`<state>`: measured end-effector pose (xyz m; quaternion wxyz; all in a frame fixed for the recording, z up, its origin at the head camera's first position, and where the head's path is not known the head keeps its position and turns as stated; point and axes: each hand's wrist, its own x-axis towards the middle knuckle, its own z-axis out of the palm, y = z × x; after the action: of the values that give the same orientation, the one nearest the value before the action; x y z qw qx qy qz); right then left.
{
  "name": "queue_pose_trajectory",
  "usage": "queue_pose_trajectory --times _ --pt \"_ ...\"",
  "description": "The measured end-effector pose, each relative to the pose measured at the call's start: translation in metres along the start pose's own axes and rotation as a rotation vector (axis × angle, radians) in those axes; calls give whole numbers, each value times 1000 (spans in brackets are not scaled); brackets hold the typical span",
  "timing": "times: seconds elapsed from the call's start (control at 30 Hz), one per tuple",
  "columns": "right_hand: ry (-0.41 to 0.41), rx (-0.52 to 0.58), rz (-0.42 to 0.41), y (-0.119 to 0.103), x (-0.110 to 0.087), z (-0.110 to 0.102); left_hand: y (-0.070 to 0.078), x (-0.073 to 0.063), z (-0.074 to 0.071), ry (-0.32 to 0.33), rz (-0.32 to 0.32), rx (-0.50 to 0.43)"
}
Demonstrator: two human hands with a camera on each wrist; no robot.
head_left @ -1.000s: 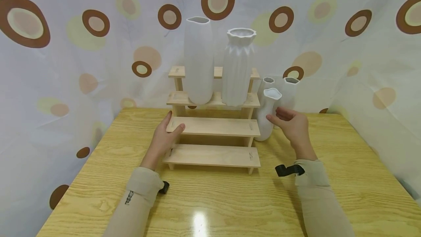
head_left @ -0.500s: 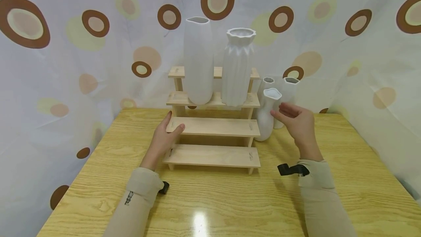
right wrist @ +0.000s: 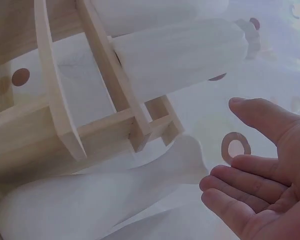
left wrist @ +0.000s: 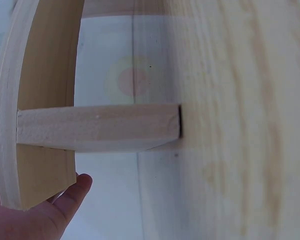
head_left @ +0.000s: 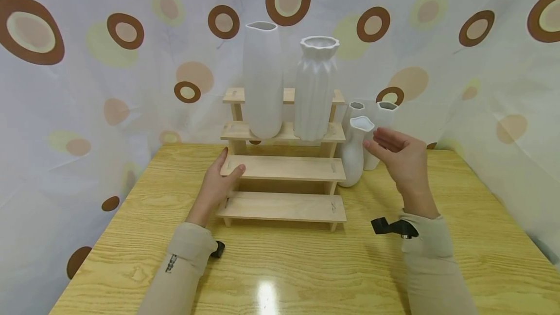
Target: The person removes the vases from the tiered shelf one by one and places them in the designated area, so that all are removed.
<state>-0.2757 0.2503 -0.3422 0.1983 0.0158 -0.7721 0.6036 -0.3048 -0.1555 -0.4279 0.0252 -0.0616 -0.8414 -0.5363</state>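
My left hand [head_left: 215, 183] grips the left end of a stepped wooden display rack [head_left: 284, 166], its thumb over the third board from the top. In the left wrist view the fingers [left wrist: 72, 200] show beyond the board's end. On the second board from the top stand a tall smooth white vase [head_left: 264, 81] and a pleated white vase [head_left: 316, 96] with a ruffled rim. My right hand [head_left: 404, 162] hovers in the air, fingers relaxed and holding nothing. Closest to it is a curvy white vase [head_left: 351, 157] with a flared mouth, upright on the table beside the rack.
Two more white vases, a narrow-necked one [head_left: 356, 106] and a wider one [head_left: 385, 118], stand behind the curvy vase, partly hidden. The wood-grain table [head_left: 280, 266] reaches back to a curtain [head_left: 148, 72] printed with circles.
My right hand has drawn back to the right and slightly up from the curvy vase. My left hand stays on the rack, and the vases have not moved.
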Motion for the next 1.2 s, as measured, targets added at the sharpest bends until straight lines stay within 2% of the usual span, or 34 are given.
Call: queue_pose_trajectory --times 0.5,0.8,1.2 --pt "12 182 -77 -28 -14 0 0 0 -1 -4 6 3" --pt "-2 211 -105 -39 -21 3 -1 1 -1 -3 5 3" --pt "-42 244 -162 -42 -27 22 0 0 -1 -5 -1 3"
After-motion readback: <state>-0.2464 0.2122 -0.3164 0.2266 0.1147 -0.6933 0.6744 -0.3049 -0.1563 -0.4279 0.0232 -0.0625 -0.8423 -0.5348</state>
